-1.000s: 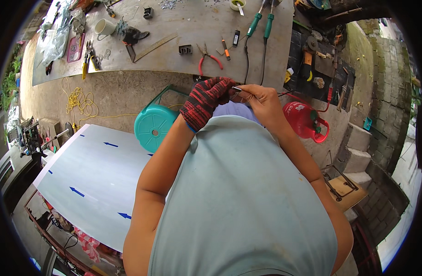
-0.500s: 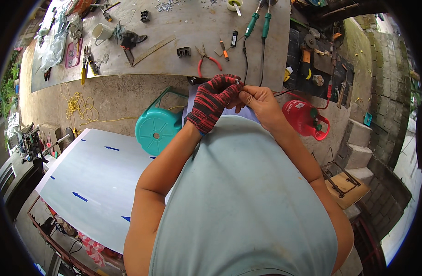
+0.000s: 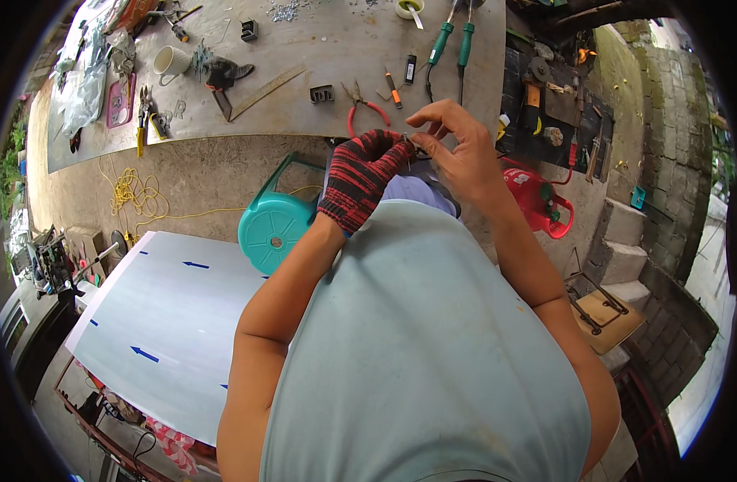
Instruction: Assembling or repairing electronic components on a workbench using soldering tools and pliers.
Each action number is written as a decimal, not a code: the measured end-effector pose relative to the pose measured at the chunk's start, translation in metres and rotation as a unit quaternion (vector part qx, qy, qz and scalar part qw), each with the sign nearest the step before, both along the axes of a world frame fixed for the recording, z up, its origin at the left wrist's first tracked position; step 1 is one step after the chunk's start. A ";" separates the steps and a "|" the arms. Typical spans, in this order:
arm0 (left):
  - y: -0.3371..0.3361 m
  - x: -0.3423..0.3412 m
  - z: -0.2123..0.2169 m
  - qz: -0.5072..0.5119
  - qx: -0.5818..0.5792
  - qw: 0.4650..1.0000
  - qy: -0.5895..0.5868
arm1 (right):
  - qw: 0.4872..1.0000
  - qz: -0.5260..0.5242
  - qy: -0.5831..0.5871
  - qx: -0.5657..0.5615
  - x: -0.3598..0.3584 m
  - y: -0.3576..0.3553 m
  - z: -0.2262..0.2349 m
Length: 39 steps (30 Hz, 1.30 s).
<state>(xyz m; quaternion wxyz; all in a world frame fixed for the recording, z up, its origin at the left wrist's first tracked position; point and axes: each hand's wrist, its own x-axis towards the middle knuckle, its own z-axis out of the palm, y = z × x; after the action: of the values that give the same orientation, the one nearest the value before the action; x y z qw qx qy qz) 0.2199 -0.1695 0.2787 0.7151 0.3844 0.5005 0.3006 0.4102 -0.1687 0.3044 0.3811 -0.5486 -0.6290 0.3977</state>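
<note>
Two hands are meeting above the lap, w/ one teal reel [image 3: 274, 229] lying just left and one red can [image 3: 537, 201] right. Left hand [image 3: 360, 177], in a red-black knit glove, is curling shut beside the bare right hand [image 3: 457, 153], whose fingers are pinching a thin metal piece [image 3: 413, 145]. One pair of red-handled pliers [image 3: 358, 108] is lying on the workbench [image 3: 304, 56] beyond.
</note>
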 end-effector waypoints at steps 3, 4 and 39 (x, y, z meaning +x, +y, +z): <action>0.003 -0.005 0.002 -0.014 0.005 1.000 0.009 | 1.000 0.024 0.012 0.003 -0.002 0.005 -0.005; 0.004 -0.006 0.003 -0.013 0.004 1.000 0.010 | 1.000 0.025 0.012 0.002 -0.003 0.006 -0.006; 0.020 -0.034 -0.102 0.207 -0.170 0.948 -0.169 | 0.997 0.035 -0.048 -0.051 -0.057 0.024 -0.072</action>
<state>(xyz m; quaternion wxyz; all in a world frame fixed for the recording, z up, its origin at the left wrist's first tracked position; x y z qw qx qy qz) 0.1858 -0.1499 0.1771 0.7659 0.0884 0.4848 0.4130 0.3532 -0.1445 0.2321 0.3078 -0.5638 -0.6441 0.4155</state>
